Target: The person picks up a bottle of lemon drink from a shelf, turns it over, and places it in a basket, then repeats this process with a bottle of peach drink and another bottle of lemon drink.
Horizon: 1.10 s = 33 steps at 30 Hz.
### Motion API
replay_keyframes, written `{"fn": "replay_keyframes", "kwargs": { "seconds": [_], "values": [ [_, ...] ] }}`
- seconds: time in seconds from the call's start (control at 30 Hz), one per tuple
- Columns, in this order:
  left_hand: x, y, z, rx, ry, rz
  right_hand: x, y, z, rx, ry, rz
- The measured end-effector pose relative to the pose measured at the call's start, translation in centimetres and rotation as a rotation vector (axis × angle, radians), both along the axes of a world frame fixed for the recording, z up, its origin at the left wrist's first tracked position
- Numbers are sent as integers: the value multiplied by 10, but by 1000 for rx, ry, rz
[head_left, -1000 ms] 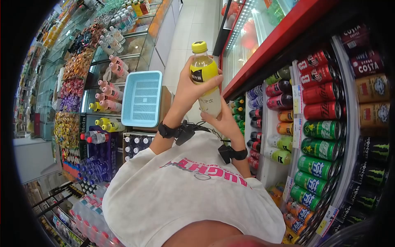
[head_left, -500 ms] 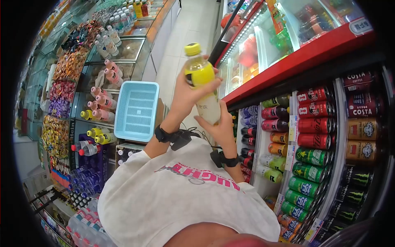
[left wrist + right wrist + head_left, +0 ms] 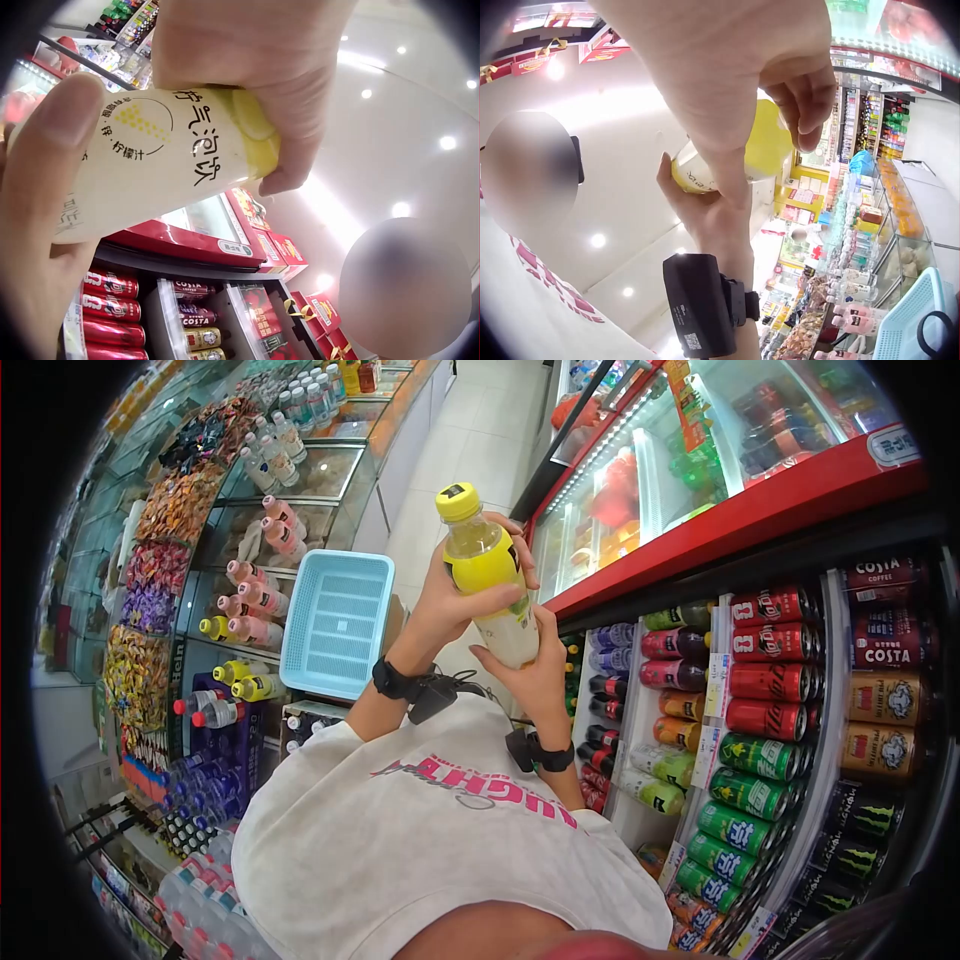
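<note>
Both hands hold a bottle of lemon drink in front of the chest, its yellow cap tilted up and away from the body. My left hand wraps the bottle at its yellow label, with the thumb laid across the front. Lower down, my right hand grips near the base between thumb and fingers. In the left wrist view the bottle shows Chinese lettering and a lemon slice. Fingers hide much of the bottle in the right wrist view. Black cameras are strapped to both wrists.
A pale blue plastic basket stands at the left, beside shelves with pink bottles. On the right is an open cooler shelf with rows of cans under a red-edged glass cabinet. A tiled aisle runs ahead.
The bottle has turned in the hands, so the label's dark badge faces further left. It has moved slightly left and down in the head view, which has also swung to show more of the cabinet.
</note>
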<state>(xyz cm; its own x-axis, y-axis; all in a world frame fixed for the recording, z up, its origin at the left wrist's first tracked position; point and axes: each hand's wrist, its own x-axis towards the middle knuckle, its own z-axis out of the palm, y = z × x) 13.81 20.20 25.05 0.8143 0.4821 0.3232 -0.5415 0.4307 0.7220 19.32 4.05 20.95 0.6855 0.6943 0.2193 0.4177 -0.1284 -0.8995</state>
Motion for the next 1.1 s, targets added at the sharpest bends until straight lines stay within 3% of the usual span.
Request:
{"fn": "replay_keyframes", "kwargs": {
  "seconds": [0.23, 0.53, 0.63, 0.73, 0.83, 0.97, 1.0, 1.1],
  "values": [
    [1, 0, -16, 5, -215, -114, 0, -4, -7, 19, -39, 22],
    [-14, 3, -13, 98, -311, -129, -5, -3, -13, 31, -69, 74],
    [-27, 5, -7, 186, -117, -43, -5, 2, -9, -19, -46, 95],
    [-48, 8, 10, 578, 304, 157, 3, 9, -15, -66, 6, 112],
    [-64, 21, 1, 606, 395, 189, 15, 13, -35, 30, 172, 124],
    [-84, 30, -8, 375, 575, 408, 8, 25, -38, 200, 506, 96],
    [-89, 32, -11, 426, 578, 502, 7, 27, -29, 128, 577, 147],
    [-104, 43, -12, 520, 670, 683, -3, 39, -21, 127, 545, 278]
  ]
}}
